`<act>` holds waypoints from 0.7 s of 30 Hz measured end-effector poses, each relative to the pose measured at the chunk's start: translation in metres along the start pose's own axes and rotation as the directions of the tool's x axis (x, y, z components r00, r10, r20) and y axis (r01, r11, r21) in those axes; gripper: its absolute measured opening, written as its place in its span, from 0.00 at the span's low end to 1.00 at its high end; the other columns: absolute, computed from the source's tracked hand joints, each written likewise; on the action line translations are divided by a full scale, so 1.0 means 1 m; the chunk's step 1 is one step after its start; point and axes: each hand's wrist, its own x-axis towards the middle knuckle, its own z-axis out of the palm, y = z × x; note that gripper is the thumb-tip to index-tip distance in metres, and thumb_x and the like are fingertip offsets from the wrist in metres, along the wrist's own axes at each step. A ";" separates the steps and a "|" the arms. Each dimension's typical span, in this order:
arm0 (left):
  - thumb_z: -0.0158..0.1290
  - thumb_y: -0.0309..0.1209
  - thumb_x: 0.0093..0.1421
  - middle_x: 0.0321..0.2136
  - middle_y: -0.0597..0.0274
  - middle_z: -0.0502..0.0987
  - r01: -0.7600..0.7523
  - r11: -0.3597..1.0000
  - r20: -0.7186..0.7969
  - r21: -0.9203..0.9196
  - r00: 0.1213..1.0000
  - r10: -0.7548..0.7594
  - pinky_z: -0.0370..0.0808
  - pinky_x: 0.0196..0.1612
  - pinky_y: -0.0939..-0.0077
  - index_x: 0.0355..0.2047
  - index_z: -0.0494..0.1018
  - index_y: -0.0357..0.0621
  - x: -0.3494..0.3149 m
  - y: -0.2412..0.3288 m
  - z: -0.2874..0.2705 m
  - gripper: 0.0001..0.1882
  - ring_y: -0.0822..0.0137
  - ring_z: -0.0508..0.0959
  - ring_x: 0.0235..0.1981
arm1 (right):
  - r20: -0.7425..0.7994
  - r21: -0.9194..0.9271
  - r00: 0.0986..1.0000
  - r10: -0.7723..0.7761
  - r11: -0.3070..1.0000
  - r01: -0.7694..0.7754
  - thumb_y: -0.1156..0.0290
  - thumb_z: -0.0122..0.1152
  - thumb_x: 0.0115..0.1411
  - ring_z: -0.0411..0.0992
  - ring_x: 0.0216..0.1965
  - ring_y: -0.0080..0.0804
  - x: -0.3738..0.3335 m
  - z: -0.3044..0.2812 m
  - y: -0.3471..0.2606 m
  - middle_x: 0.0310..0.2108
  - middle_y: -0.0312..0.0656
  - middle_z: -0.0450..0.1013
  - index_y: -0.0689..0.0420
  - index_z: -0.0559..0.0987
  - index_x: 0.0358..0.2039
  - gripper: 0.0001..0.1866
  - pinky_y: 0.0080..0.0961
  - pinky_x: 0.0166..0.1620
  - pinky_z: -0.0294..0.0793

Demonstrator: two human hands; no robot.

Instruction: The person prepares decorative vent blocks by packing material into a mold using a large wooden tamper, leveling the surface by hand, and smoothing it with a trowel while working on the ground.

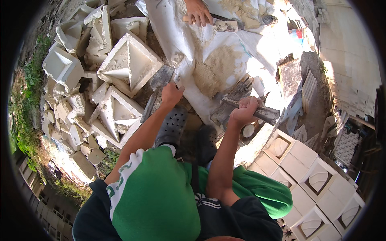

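Note:
My left hand (172,95) is closed on a trowel with a flat grey blade (161,78), held beside the pale cast blocks. My right hand (245,111) wraps round a grey, cement-caked metal bar (267,115). Under and behind that bar lies a grey metal frame (225,110), partly covered by my arm and too cluttered to make out fully. Between and beyond my hands, a heap of sandy powder (219,70) rests on a white sheet (173,38). At the top, another person's hand (198,13) is over a tool with a wooden handle (185,18).
Pale blocks with triangular recesses (129,64) are piled at the left, above broken pieces (74,136). Finished square blocks (299,168) stand in rows at lower right. A bucket (307,39) and a board (290,77) are at upper right. My dark clogs (172,126) are below my hands.

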 end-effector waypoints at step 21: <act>0.49 0.45 0.56 0.23 0.51 0.78 -0.107 0.992 -0.088 0.063 0.990 0.112 0.71 0.34 0.60 0.25 0.73 0.37 -0.030 -0.001 0.018 0.20 0.51 0.77 0.28 | 0.208 0.078 0.961 0.181 0.976 -0.201 0.73 0.42 0.54 0.46 0.11 0.21 0.008 0.032 0.000 0.08 0.31 0.49 0.50 0.55 0.12 0.15 0.22 0.20 0.53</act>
